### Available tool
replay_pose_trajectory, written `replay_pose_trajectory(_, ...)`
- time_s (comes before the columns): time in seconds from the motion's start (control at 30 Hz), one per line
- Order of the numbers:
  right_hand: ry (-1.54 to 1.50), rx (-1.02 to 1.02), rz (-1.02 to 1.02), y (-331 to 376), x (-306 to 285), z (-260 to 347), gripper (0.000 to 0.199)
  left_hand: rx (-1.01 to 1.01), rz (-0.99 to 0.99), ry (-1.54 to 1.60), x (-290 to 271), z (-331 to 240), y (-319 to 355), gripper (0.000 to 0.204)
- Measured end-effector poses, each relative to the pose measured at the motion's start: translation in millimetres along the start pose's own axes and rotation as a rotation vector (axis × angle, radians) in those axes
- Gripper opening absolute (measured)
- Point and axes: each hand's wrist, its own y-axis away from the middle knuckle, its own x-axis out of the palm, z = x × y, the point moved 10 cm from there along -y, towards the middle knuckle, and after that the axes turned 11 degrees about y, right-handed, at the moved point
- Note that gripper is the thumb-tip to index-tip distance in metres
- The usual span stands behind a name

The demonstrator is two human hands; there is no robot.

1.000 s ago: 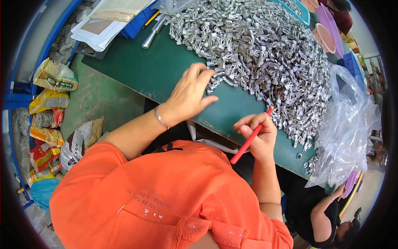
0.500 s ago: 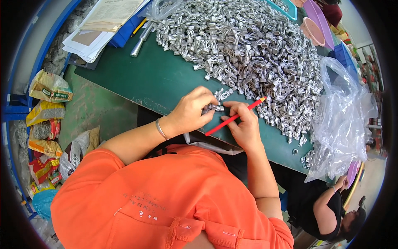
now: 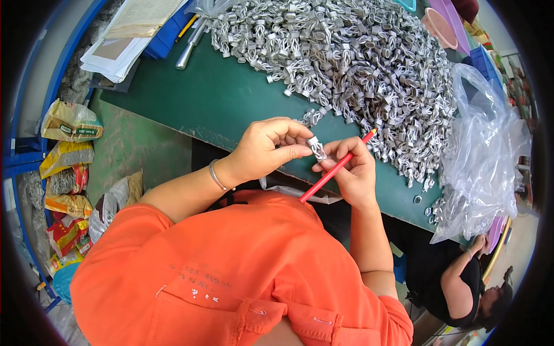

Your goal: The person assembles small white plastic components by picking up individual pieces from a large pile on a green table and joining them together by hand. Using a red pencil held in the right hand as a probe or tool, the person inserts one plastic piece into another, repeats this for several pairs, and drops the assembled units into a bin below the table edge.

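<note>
Between my two hands is a small silver metal fitting (image 3: 316, 148) with a ribbed collar and looped, twisted strands. My left hand (image 3: 270, 144) is closed, its thumb and fingertips at the collar end. My right hand (image 3: 355, 173) pinches the fitting's lower end. A red pencil (image 3: 330, 176) with a yellow tip lies across the right hand, gripped by its fingers and slanting up to the right. Just beyond the left fingertips, a few loose fittings (image 3: 312, 117) lie on the green table (image 3: 231, 95). Farther back spreads a large heap of the same fittings (image 3: 352, 69).
Clear plastic bags (image 3: 485, 155) hang over the table's right side. Papers (image 3: 124, 46), a blue bin (image 3: 167, 37) and a metal-handled tool (image 3: 190, 49) are at the far left. Several filled sacks (image 3: 69, 158) line the left. A person in black (image 3: 444, 282) sits at the right.
Both hands have lifted slightly and tilted the fitting into clearer view between them. My right hand has shifted right, and the pencil now slants more steeply.
</note>
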Motion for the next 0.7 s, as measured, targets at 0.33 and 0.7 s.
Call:
replay_pose_trajectory(0.33, 0.193, -0.389, -0.194, 30, -7, 28, 0.026, 0.228, 0.120, -0.189, 25, -35, 11, 0.020)
replay_pose_trajectory(0.7, 0.306, -0.605, -0.306, 65, 2, 49, 0.033, 0.187, 0.136, -0.028, 31, -21, 36, 0.020)
